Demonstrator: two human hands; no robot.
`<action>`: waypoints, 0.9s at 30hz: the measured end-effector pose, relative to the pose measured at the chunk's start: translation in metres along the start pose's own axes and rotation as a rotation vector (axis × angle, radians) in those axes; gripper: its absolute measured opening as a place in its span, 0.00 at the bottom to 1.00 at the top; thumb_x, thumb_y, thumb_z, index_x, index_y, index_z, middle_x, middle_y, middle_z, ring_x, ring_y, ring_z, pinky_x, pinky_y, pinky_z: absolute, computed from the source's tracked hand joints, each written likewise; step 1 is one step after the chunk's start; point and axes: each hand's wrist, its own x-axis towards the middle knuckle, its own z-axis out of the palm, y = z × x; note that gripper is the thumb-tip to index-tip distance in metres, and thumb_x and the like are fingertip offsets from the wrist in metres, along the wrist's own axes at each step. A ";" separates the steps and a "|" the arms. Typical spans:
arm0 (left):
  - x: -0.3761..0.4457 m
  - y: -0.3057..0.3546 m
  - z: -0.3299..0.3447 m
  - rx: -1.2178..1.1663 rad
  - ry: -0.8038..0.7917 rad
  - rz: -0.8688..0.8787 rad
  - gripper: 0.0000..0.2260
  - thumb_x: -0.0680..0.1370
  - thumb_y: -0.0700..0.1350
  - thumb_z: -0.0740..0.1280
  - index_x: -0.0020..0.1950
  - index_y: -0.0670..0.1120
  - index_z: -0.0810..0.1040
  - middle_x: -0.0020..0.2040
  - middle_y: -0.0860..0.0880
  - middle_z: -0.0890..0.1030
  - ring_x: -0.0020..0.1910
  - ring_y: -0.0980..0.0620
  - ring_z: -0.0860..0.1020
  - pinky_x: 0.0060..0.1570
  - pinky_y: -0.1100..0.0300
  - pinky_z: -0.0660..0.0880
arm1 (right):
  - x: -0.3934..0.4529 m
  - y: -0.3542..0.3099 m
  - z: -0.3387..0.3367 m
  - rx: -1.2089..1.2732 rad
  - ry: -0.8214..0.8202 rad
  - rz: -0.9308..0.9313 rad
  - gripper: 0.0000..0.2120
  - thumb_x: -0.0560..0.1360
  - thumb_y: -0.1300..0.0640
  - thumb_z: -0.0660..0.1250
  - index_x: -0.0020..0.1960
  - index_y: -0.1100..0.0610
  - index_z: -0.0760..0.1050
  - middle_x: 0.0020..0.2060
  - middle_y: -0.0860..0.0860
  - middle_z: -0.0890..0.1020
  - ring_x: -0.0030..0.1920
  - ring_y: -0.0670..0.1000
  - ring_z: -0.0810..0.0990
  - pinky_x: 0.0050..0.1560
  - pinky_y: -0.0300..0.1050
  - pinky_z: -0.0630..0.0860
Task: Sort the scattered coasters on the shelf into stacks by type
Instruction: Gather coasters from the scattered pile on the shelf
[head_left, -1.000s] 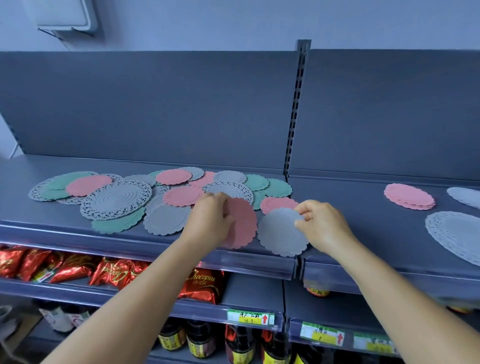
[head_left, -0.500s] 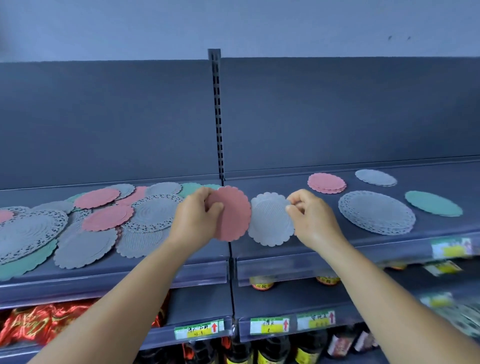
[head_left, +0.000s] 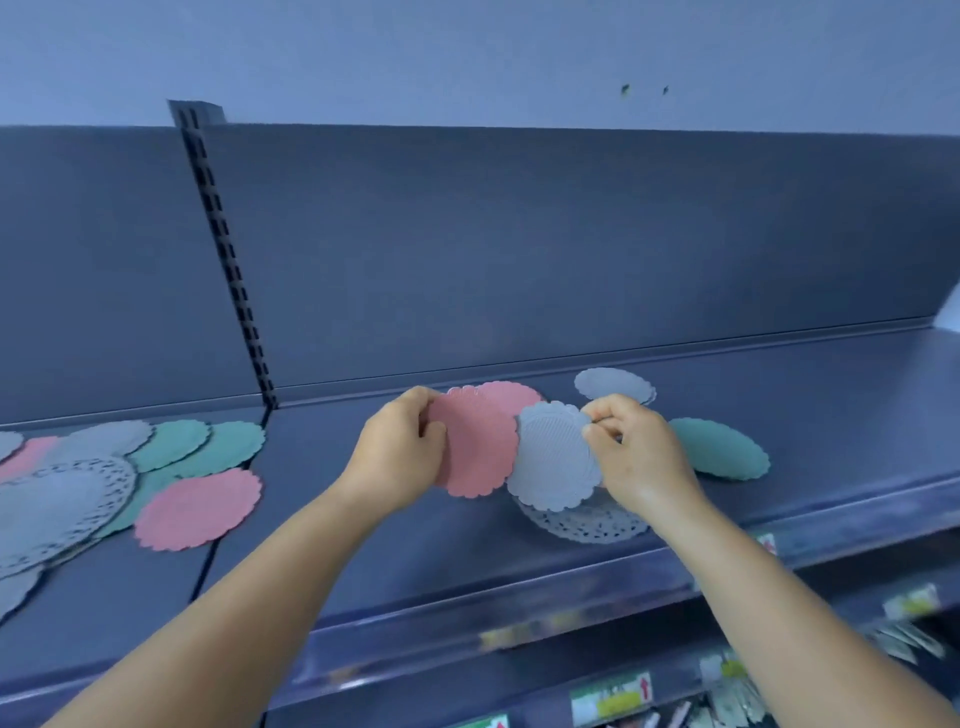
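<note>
My left hand (head_left: 400, 449) grips a pink scalloped coaster (head_left: 475, 452) and holds it above the shelf (head_left: 363, 525), just in front of the pink stack (head_left: 511, 397). My right hand (head_left: 636, 457) pinches a small grey scalloped coaster (head_left: 550, 460) over the large grey lace stack (head_left: 587, 522). A small grey stack (head_left: 613, 384) lies at the back and a green coaster (head_left: 719, 454) to the right. Scattered pink, green and grey coasters lie at the left, among them a pink one (head_left: 197, 509) and a large grey lace one (head_left: 57, 512).
A slotted upright (head_left: 228, 270) divides the grey back panel. The shelf's front lip (head_left: 519, 597) runs below my wrists. Lower shelves with price tags (head_left: 613, 699) and packaged goods show at the bottom right.
Both hands have carried their coasters to the right, over the sorted stacks. The view has swung right, so the scattered pile now sits at the far left.
</note>
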 end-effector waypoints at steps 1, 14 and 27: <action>0.008 0.005 0.010 -0.014 0.012 -0.016 0.09 0.78 0.39 0.57 0.51 0.51 0.73 0.41 0.55 0.77 0.37 0.57 0.73 0.31 0.65 0.67 | 0.010 0.008 -0.007 0.007 -0.003 0.001 0.06 0.78 0.60 0.60 0.51 0.52 0.74 0.41 0.46 0.80 0.43 0.49 0.76 0.41 0.42 0.70; 0.081 0.038 0.080 -0.062 0.110 -0.131 0.04 0.78 0.41 0.61 0.49 0.49 0.73 0.41 0.51 0.78 0.40 0.49 0.76 0.35 0.61 0.69 | 0.131 0.074 -0.048 0.042 -0.005 0.046 0.10 0.78 0.61 0.58 0.55 0.51 0.73 0.45 0.51 0.80 0.41 0.54 0.78 0.34 0.40 0.69; 0.128 0.014 0.083 -0.021 0.096 -0.177 0.01 0.78 0.42 0.63 0.48 0.48 0.73 0.39 0.54 0.76 0.39 0.51 0.73 0.32 0.64 0.67 | 0.187 0.093 -0.018 -0.531 -0.096 0.065 0.20 0.74 0.58 0.65 0.65 0.49 0.71 0.64 0.51 0.67 0.64 0.55 0.65 0.60 0.45 0.68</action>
